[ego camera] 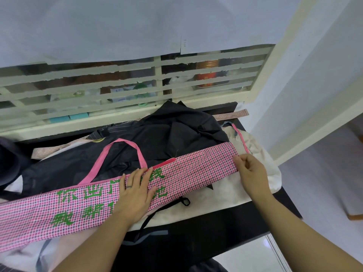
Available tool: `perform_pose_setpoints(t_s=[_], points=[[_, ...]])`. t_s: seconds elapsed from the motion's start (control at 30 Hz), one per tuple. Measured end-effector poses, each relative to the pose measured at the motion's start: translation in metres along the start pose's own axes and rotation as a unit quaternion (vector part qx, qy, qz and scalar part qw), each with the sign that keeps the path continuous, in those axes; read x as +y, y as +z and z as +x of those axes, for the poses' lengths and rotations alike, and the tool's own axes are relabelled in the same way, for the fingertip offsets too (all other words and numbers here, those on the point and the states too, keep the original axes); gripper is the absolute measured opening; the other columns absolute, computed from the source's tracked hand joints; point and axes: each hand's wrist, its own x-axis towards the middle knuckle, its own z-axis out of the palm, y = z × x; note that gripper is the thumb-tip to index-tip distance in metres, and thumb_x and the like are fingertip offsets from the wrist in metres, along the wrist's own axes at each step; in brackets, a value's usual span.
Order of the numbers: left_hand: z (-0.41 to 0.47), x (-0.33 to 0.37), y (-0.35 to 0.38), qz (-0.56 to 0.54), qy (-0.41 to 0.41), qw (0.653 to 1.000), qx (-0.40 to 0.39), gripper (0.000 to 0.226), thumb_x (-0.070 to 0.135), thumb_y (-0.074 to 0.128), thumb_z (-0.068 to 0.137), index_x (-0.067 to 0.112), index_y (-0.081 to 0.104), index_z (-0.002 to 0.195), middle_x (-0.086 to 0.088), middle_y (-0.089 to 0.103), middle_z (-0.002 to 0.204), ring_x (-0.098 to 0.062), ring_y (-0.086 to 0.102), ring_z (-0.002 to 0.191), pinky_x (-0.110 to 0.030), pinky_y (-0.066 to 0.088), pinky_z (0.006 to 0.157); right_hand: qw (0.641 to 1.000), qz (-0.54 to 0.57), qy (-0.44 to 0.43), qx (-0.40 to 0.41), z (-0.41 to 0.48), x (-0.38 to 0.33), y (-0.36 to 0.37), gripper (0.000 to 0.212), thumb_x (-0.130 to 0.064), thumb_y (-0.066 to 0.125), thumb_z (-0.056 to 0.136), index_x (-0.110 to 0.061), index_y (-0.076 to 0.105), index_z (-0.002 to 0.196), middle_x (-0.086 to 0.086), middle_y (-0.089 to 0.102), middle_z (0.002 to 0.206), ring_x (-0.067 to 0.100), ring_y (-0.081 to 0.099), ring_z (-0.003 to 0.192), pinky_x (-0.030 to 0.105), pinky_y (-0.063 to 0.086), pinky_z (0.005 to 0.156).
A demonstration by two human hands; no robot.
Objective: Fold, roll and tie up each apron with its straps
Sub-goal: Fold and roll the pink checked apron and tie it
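A pink checked apron (198, 169) with green printed characters lies folded into a long narrow band, running from the lower left to the upper right across a pile of other aprons. Its pink neck strap (121, 146) loops up over a dark apron (172, 134). My left hand (135, 193) rests flat on the band's middle with fingers straight, pressing it down. My right hand (249, 171) pinches the band's right end between thumb and fingers. A thin pink tie strap (242, 140) trails away from that end.
Under the band lie a white apron (222, 195) with black ties, and more cloth at the lower left. All sit on a black table (216, 228) against a slatted window grille (117, 83). A white wall and doorway stand at right.
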Motion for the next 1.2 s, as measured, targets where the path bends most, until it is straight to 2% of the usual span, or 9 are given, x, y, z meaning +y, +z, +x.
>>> perform_pose_setpoints(t_s=[0.2,0.33,0.5,0.63,0.7,0.77,0.9,1.07,1.2], points=[[0.002,0.006,-0.008,-0.036,-0.02,0.998,0.042,0.067,0.053,0.013,0.092,0.02,0.035,0.146,-0.002,0.044,0.136,-0.022,0.041,0.127,-0.054,0.011,0.114,0.995,-0.018,0.084,-0.057,0.017,-0.009,-0.003,0.043,-0.048,0.056,0.089,-0.022,0.047,0.122,-0.005,0.061,0.099,0.015,0.059,0.093,0.028,0.043,0.08],[0.014,0.009,-0.008,-0.052,-0.027,0.989,0.136,0.034,0.024,0.05,0.096,0.019,0.054,0.13,0.0,0.057,0.104,-0.024,0.058,0.097,-0.053,0.025,0.107,0.997,-0.074,0.03,-0.022,0.026,-0.014,0.007,0.037,-0.034,0.061,0.091,-0.016,0.054,0.122,-0.004,0.058,0.103,0.011,0.056,0.089,0.023,0.046,0.071],[0.024,0.016,-0.018,-0.07,-0.061,0.988,0.122,0.031,0.01,0.047,0.098,0.018,0.057,0.125,-0.001,0.06,0.105,-0.022,0.058,0.095,-0.045,0.022,0.109,0.995,-0.098,0.021,0.018,0.027,-0.006,0.016,0.027,-0.028,0.057,0.094,-0.015,0.054,0.117,-0.004,0.058,0.09,0.016,0.06,0.086,0.021,0.045,0.064],[0.026,0.015,-0.018,-0.074,-0.071,0.987,0.123,0.033,0.008,0.044,0.098,0.016,0.055,0.127,-0.004,0.059,0.111,-0.025,0.058,0.1,-0.044,0.024,0.107,0.975,-0.169,-0.076,0.126,0.019,-0.02,0.027,0.027,-0.023,0.06,0.091,-0.013,0.06,0.116,0.003,0.063,0.109,0.022,0.057,0.102,0.033,0.042,0.091],[0.026,0.015,-0.017,-0.076,-0.076,0.987,0.116,0.034,0.008,0.043,0.098,0.017,0.054,0.128,-0.003,0.058,0.113,-0.024,0.056,0.103,-0.043,0.023,0.108,0.948,-0.202,-0.234,0.075,0.005,-0.037,0.045,0.02,-0.015,0.061,0.088,-0.013,0.065,0.107,0.003,0.064,0.106,0.022,0.057,0.101,0.034,0.04,0.093],[0.027,0.015,-0.018,-0.068,-0.078,0.989,0.11,0.035,0.009,0.041,0.099,0.019,0.052,0.13,-0.002,0.056,0.116,-0.023,0.055,0.106,-0.042,0.02,0.109,0.903,-0.243,-0.345,-0.084,-0.016,-0.046,0.072,0.024,-0.018,0.059,0.089,-0.015,0.065,0.112,0.003,0.063,0.115,0.022,0.056,0.11,0.041,0.043,0.098],[0.024,0.01,-0.022,-0.027,-0.093,0.99,0.099,0.04,0.011,0.043,0.098,0.024,0.045,0.136,0.002,0.052,0.124,-0.02,0.051,0.115,-0.039,0.016,0.112,0.771,-0.396,-0.352,-0.352,-0.042,-0.044,0.117,0.061,-0.056,0.013,0.098,-0.028,0.025,0.15,0.003,0.013,0.16,0.023,0.007,0.148,0.054,-0.001,0.117],[-0.016,-0.038,-0.022,0.046,-0.038,0.985,0.163,0.058,0.0,0.075,0.07,0.019,0.056,0.121,-0.003,0.056,0.115,-0.023,0.051,0.111,-0.051,0.019,0.107,0.738,-0.48,-0.316,-0.353,-0.03,-0.027,0.126,0.076,-0.069,-0.029,0.068,-0.043,-0.023,0.14,-0.007,-0.032,0.149,0.022,-0.024,0.144,0.061,-0.02,0.109],[-0.055,-0.077,-0.031,0.067,0.022,0.98,0.184,0.038,0.021,0.047,0.093,0.019,0.052,0.131,-0.007,0.051,0.133,-0.025,0.043,0.126,-0.051,0.013,0.115,0.738,-0.495,-0.294,-0.352,-0.029,-0.023,0.13,0.079,-0.074,-0.035,0.062,-0.046,-0.027,0.136,-0.008,-0.034,0.148,0.022,-0.028,0.142,0.059,-0.021,0.108]])
